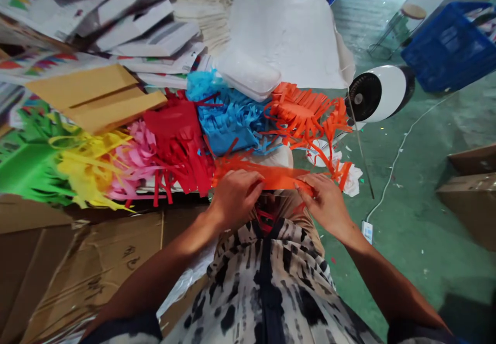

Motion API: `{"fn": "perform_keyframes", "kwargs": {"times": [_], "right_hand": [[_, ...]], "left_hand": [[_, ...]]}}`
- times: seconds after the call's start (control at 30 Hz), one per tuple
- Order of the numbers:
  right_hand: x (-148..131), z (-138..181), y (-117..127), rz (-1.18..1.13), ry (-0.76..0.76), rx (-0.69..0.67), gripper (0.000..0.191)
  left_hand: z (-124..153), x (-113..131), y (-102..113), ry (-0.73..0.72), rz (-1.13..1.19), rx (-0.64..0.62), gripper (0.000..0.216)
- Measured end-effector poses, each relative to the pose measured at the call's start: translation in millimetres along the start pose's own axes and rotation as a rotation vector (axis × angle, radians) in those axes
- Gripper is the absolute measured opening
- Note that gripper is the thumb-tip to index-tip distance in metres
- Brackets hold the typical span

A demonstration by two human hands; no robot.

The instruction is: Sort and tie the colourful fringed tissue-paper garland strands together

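Both my hands hold one orange fringed paper strip [281,176] over my lap. My left hand [234,197] is closed on its left part and my right hand [323,199] pinches its right part. Beyond them on the table edge lie piles of fringed paper: orange [306,111], blue [228,119], red [180,140], pink [134,160], yellow [87,160] and green [27,166].
Brown cardboard sheets [96,98] and stacked printed paper lie behind the piles, with a white foam tray [248,75] and white sheet [289,29]. A white fan [377,93], blue crates [449,47], a cable and cardboard boxes [470,194] stand on the green floor. Flattened cardboard [77,261] lies at left.
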State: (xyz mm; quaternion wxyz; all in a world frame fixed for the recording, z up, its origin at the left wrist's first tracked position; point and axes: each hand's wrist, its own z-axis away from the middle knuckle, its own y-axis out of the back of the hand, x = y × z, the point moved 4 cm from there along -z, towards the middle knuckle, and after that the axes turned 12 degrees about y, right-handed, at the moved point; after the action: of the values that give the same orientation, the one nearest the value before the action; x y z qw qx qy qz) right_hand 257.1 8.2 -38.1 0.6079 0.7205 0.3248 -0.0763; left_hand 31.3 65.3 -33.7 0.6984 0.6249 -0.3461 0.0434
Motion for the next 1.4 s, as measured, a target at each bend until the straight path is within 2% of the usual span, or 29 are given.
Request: {"fn": "perform_keyframes", "kwargs": {"times": [0.13, 0.3, 0.5, 0.9, 1.03, 1.13, 1.2, 1.27, 1.33, 1.4], "right_hand": [[0, -2, -3, 0.007, -0.067, 0.079, 0.018], [4, -3, -7, 0.082, -0.105, 0.059, 0.022], [6, -12, -7, 0.154, -0.156, 0.013, 0.019], [8, -22, -4, 0.224, -0.164, -0.035, 0.026], [6, -24, -6, 0.245, -0.175, -0.044, 0.027], [5, -24, -9, 0.268, -0.191, -0.058, 0.028], [7, -22, -7, 0.275, -0.209, -0.076, 0.026], [12, -15, 2, 0.27, -0.226, -0.071, 0.018], [18, -5, 23, 0.284, -0.243, -0.004, 0.015], [18, 8, 50, 0.343, -0.254, 0.124, 0.02]], "left_hand": [[-14, -4, -3, 0.099, 0.004, -0.049, 0.013], [-22, -5, -2, 0.17, 0.026, -0.093, 0.013], [-31, -2, 0, 0.25, -0.081, -0.13, 0.016], [-33, -3, -8, 0.159, -0.196, -0.03, 0.018], [-30, 8, -5, 0.045, -0.29, 0.109, 0.019], [-26, 16, -4, -0.161, -0.3, 0.22, 0.035], [-24, 18, -7, -0.366, -0.275, 0.173, 0.033], [-23, 18, -12, -0.515, -0.258, 0.072, 0.03], [-23, 15, -14, -0.542, -0.267, -0.006, 0.033], [-22, 14, -13, -0.519, -0.287, -0.059, 0.039]]}}
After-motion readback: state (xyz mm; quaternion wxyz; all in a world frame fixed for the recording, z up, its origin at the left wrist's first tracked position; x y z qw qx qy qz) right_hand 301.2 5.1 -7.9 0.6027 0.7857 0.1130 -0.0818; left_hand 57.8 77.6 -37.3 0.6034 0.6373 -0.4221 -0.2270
